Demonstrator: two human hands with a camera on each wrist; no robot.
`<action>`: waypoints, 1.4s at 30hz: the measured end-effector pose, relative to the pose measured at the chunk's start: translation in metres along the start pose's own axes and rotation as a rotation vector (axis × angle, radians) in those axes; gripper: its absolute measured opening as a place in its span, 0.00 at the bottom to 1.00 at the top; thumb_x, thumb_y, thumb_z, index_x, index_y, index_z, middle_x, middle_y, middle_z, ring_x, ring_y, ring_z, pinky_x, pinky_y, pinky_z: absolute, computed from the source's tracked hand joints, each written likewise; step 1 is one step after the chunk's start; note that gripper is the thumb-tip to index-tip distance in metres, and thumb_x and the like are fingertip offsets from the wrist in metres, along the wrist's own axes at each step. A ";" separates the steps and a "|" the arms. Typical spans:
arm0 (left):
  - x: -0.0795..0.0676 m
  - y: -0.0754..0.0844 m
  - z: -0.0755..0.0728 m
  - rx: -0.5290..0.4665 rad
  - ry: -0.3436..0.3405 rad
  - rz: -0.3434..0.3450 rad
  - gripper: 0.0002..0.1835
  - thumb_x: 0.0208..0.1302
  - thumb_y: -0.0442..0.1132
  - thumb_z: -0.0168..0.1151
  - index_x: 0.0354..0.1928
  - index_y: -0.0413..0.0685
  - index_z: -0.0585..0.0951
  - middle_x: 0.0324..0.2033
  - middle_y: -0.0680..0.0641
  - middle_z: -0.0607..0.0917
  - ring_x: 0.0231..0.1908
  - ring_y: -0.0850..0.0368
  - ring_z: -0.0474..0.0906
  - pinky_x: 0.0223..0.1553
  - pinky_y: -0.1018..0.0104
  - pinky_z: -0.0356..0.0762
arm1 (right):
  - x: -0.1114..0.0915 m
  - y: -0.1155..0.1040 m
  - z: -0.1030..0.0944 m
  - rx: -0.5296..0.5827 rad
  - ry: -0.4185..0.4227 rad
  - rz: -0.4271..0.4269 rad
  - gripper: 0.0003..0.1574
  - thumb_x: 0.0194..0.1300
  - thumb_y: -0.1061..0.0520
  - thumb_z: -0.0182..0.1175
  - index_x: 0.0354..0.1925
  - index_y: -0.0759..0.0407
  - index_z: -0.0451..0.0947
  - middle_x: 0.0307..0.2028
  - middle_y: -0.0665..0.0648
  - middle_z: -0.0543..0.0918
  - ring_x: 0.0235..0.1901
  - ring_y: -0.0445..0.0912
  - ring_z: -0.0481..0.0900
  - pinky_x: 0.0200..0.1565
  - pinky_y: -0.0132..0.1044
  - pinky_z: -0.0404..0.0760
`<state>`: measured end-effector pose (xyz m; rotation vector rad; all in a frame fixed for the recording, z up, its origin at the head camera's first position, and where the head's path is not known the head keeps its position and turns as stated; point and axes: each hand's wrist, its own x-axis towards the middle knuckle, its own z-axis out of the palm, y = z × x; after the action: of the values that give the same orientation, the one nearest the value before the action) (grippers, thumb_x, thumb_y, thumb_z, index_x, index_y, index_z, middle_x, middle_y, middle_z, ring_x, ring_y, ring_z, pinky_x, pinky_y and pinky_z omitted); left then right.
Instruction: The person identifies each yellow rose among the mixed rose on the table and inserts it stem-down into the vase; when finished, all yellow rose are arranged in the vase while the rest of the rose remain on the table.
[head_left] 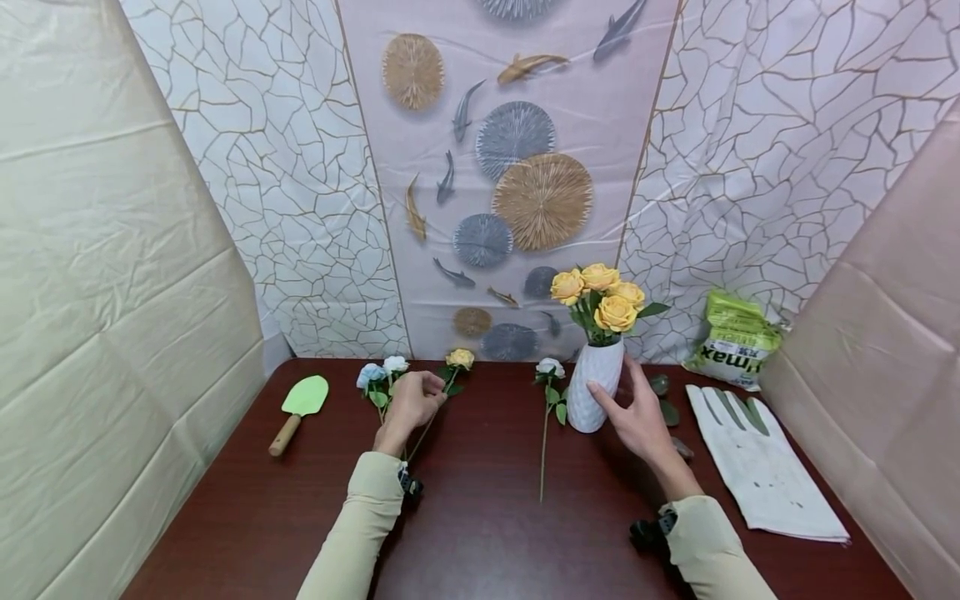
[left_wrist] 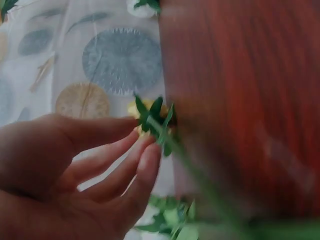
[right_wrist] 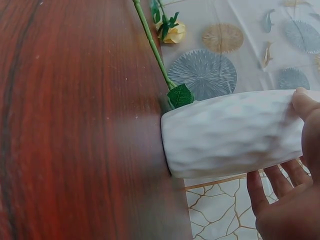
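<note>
In the head view, my right hand [head_left: 641, 417] grips a white textured vase [head_left: 592, 392], thumb on its front and fingers around its right side. Several yellow roses [head_left: 617, 313] stand in it. The right wrist view shows the vase [right_wrist: 235, 135] with the thumb against its wall. My left hand [head_left: 412, 402] is over the flowers left of centre, beside a single yellow rose [head_left: 460, 358] lying on the table. In the left wrist view, thumb and fingers stand apart, fingertips right at the green leaves [left_wrist: 156, 122] below that rose's bloom.
A blue rose [head_left: 370, 375] and a white rose [head_left: 395, 364] lie left of my left hand. Another white rose [head_left: 551, 367] lies left of the vase. A green trowel [head_left: 305, 395] is far left. Dark stones [head_left: 668, 412], white gloves [head_left: 761, 462] and a green bag [head_left: 733, 340] are right.
</note>
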<state>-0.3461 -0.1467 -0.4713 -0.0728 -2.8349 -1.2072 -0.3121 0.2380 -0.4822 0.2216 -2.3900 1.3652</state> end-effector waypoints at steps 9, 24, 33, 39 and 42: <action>0.002 -0.007 -0.007 0.053 -0.086 -0.077 0.12 0.62 0.32 0.70 0.47 0.46 0.86 0.32 0.49 0.88 0.31 0.55 0.82 0.29 0.64 0.78 | 0.001 -0.002 0.000 0.009 0.002 0.007 0.53 0.67 0.36 0.63 0.79 0.44 0.49 0.75 0.57 0.63 0.71 0.53 0.66 0.64 0.56 0.73; 0.000 -0.008 -0.001 0.129 -0.067 -0.085 0.14 0.54 0.42 0.78 0.43 0.50 0.87 0.30 0.50 0.88 0.29 0.56 0.82 0.32 0.59 0.82 | 0.001 0.000 0.000 0.024 -0.004 0.007 0.52 0.67 0.36 0.63 0.79 0.44 0.49 0.74 0.56 0.64 0.71 0.52 0.66 0.64 0.55 0.73; -0.002 0.000 0.000 -0.135 -0.152 -0.044 0.13 0.57 0.40 0.76 0.44 0.49 0.87 0.27 0.50 0.90 0.30 0.52 0.89 0.32 0.57 0.85 | 0.000 0.001 -0.001 0.011 0.003 -0.007 0.52 0.68 0.37 0.63 0.79 0.45 0.50 0.73 0.56 0.65 0.70 0.51 0.68 0.63 0.53 0.74; -0.002 0.009 0.004 -0.335 -0.151 0.004 0.13 0.58 0.41 0.76 0.45 0.49 0.87 0.32 0.48 0.92 0.34 0.47 0.90 0.43 0.48 0.87 | 0.000 0.001 -0.001 0.012 0.007 -0.019 0.51 0.68 0.38 0.63 0.79 0.45 0.50 0.72 0.56 0.67 0.68 0.51 0.69 0.62 0.52 0.75; -0.003 0.014 0.006 -0.398 -0.130 0.018 0.15 0.59 0.43 0.75 0.47 0.48 0.87 0.34 0.49 0.92 0.38 0.44 0.90 0.46 0.44 0.86 | 0.000 0.001 -0.001 0.015 0.006 -0.018 0.51 0.68 0.37 0.63 0.79 0.44 0.51 0.71 0.55 0.68 0.67 0.50 0.71 0.60 0.52 0.77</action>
<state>-0.3427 -0.1326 -0.4657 -0.2000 -2.6411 -1.8046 -0.3120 0.2391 -0.4822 0.2425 -2.3675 1.3742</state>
